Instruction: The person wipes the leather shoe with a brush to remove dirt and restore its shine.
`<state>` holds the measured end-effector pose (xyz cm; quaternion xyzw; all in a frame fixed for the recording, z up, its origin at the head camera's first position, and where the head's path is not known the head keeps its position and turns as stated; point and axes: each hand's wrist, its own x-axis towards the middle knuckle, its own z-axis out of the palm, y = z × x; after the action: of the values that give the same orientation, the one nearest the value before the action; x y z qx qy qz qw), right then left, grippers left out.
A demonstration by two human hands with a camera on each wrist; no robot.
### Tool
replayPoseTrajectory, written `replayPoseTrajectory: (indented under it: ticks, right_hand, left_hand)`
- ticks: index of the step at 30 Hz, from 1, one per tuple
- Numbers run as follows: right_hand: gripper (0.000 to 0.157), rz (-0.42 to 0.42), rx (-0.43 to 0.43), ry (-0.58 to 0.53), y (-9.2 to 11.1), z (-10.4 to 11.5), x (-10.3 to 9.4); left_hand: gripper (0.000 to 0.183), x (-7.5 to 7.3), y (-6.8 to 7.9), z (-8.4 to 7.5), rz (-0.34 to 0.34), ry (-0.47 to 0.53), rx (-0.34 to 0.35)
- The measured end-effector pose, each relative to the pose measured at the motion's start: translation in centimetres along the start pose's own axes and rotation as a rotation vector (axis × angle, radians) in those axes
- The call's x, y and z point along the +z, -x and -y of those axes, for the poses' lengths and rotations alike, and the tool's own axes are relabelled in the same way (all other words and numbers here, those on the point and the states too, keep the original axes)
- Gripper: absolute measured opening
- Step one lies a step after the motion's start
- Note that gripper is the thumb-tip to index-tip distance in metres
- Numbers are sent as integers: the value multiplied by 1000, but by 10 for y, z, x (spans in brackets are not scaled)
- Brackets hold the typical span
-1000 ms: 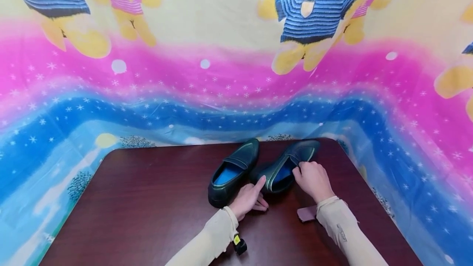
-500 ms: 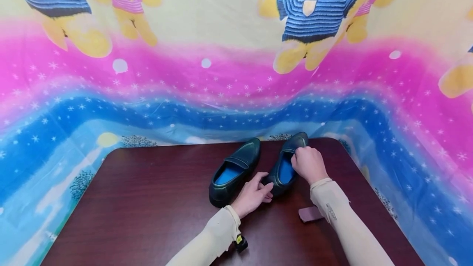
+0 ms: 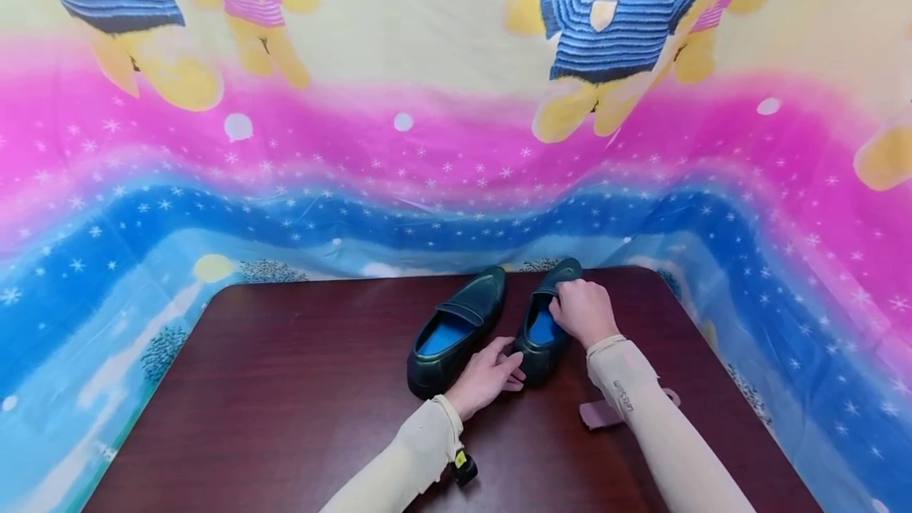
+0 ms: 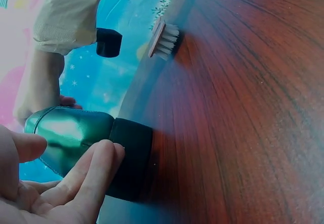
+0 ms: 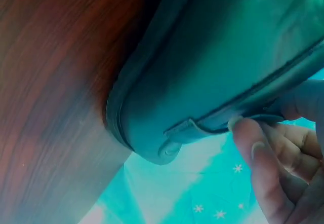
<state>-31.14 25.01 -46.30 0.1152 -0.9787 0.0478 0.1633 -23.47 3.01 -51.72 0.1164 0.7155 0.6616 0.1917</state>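
the held shoe (image 3: 539,351) is apparently supported on the table (image 3: 306,370), with the free shoe (image 3: 459,315) just to its left. its right rim is pinched by the right hand (image 3: 584,311); nothing is gripped by the left hand (image 3: 488,378), the loose fingers being set at the heel. for alignment, the heel should be steadied and the rim kept uncreased.
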Motion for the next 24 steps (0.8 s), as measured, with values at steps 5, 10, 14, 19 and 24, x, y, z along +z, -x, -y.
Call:
replayPoseTrajectory:
  ticks: [5, 10, 14, 19, 24]
  right_hand:
    - [21, 7, 11, 11, 2, -3, -1]
    - [13, 25, -14, 3, 0, -9, -5]
    - [19, 63, -9, 16, -4, -17, -13]
    - [14, 91, -29, 52, -7, -38, -26]
    - [6, 90, -57, 61, -11, -67, -41]
  left_hand:
    - [50, 2, -1, 0, -1, 1, 0]
    - [50, 6, -2, 1, 6, -8, 5]
    - [49, 15, -5, 1, 46, -14, 11]
    - [45, 31, -12, -6, 112, -104, 17]
    - [45, 50, -23, -19, 161, -182, 26]
